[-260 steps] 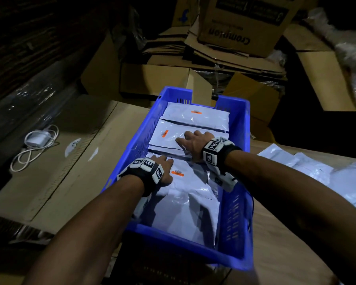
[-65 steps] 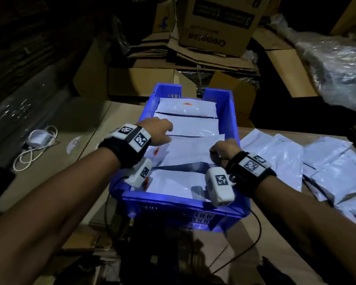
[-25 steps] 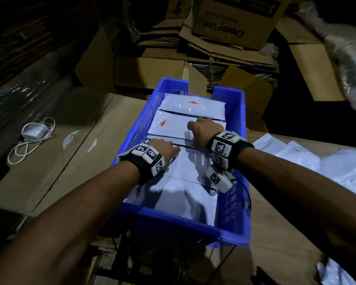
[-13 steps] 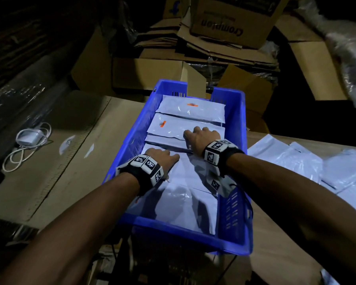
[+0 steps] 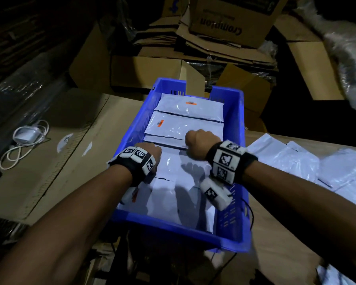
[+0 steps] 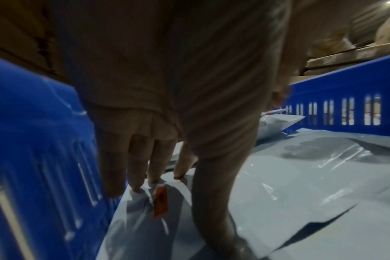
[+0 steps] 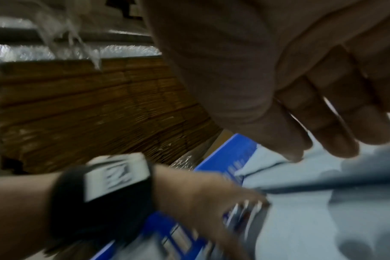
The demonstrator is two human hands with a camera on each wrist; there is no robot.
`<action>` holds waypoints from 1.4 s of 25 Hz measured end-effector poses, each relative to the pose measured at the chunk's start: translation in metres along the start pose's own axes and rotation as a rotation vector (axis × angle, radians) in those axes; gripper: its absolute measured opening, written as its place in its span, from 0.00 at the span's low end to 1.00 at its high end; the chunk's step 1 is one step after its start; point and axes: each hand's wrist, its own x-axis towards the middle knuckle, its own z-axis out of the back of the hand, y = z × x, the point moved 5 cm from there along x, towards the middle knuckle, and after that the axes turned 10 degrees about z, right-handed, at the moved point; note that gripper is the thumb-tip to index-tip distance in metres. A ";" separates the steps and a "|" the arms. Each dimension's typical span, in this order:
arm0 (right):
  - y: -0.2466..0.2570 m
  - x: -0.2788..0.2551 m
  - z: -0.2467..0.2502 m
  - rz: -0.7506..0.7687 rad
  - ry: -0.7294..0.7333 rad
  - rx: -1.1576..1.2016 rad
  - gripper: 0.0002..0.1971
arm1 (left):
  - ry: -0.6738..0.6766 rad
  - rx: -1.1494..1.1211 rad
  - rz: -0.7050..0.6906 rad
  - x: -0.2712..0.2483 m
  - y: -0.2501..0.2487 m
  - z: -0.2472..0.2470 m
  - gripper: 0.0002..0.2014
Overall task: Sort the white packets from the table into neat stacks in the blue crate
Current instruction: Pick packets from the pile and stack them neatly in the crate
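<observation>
Reaching into the blue crate (image 5: 237,112), both hands work on one white packet (image 5: 179,165) lying across its middle, atop others. The left hand (image 5: 150,151) has straight fingers (image 6: 136,167) pushing down on the packet's left end by the crate wall. The right hand (image 5: 199,144) sits at the packet's far right corner; whether its grip has closed on the edge I cannot tell. More loose packets (image 5: 296,161) lie on the surface's right side.

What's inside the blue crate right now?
White packets lie in overlapping rows along the blue crate. The left hand and right hand rest on the middle ones. Whatever lies beneath the top layer, and the crate floor, is covered.
</observation>
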 end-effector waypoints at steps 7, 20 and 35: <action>0.002 -0.003 -0.051 -0.043 0.258 -0.030 0.18 | 0.040 -0.060 -0.003 0.001 0.000 -0.007 0.16; -0.016 -0.027 -0.023 -0.044 0.174 -0.113 0.19 | -0.029 0.012 -0.052 -0.003 -0.004 0.002 0.16; -0.091 -0.160 -0.038 -0.103 -0.111 0.326 0.34 | -0.239 0.019 -0.422 -0.013 -0.105 0.019 0.31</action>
